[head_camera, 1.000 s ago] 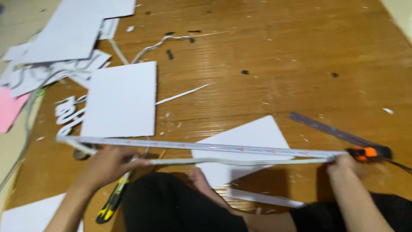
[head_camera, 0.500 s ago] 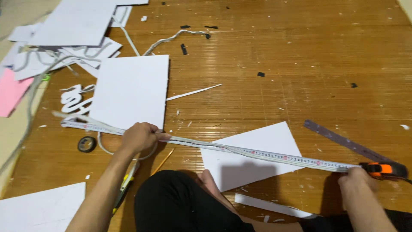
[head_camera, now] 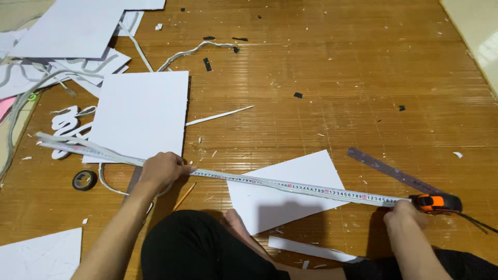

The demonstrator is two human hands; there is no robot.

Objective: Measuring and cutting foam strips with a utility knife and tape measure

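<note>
Across the near floor (head_camera: 321, 78), tape measure (head_camera: 290, 185) is stretched left-right, pinned under closed left hand (head_camera: 162, 170), case gripped by right hand (head_camera: 403, 213).

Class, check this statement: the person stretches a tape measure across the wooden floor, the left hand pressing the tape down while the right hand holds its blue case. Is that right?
Not quite: the case is orange and black, not blue, as the head view shows. The rest holds: the tape measure stretches across the wooden floor, the left hand presses the tape down, and the right hand holds the case.
</note>
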